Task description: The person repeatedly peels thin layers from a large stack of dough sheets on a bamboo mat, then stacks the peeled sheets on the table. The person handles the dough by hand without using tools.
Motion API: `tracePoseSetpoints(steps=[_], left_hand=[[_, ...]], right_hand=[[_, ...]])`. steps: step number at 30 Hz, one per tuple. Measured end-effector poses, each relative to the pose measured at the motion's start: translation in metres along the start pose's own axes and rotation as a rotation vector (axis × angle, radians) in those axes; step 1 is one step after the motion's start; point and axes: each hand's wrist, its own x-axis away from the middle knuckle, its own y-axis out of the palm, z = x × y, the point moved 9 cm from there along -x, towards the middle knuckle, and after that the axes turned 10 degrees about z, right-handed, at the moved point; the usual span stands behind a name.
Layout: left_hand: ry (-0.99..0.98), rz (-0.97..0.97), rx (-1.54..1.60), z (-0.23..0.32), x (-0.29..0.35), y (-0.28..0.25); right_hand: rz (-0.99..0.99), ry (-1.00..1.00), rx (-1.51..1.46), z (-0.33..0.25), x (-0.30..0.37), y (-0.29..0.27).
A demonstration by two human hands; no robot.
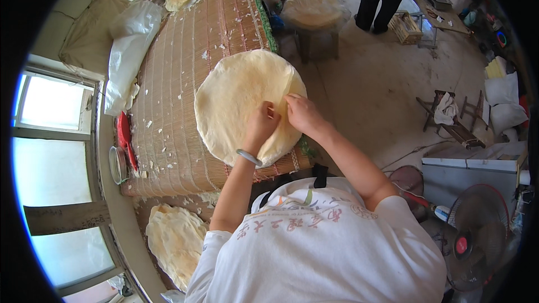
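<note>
The broad, round flatbread [233, 87], apparently several thin sheets stacked, lies at the right edge of the mat-covered surface [177, 78]. Of the hands, the right hand [305, 115] pinches a fold near its right side; the left hand [263, 124] is curled beside it, whether gripping I cannot tell. Each sheet looks light, dry and easily torn, best held gently along the rim with spread fingers.

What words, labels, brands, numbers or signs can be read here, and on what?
White short-sleeved cloth T-shirt: red characters, smaller lettering and a round emblem; printed wording is not copied out.
Round dark-caged fan with red hub: any marking is too small to read.
Large round cream-coloured thin sheet: none visible.
</note>
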Motion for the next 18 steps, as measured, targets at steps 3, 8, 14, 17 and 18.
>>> tracePoseSetpoints(steps=[3, 8, 14, 17, 18], left_hand=[[-0.097, -0.096, -0.199, 0.019, -0.001, 0.023], [-0.043, 0.008, -0.305, 0.015, -0.014, 0.032], [-0.282, -0.056, 0.173, -0.042, -0.044, -0.030], [-0.247, -0.030, 0.244, -0.031, -0.055, -0.074], [-0.238, -0.038, 0.195, -0.029, -0.054, -0.076]], right_hand=[[0.067, -0.022, -0.192, 0.004, -0.003, 0.008], [0.039, 0.038, -0.239, 0.024, 0.003, 0.012], [0.012, -0.037, 0.001, 0.035, 0.008, 0.024], [-0.080, 0.029, 0.056, 0.022, -0.003, 0.025], [-0.122, 0.043, 0.096, 0.014, -0.010, 0.029]])
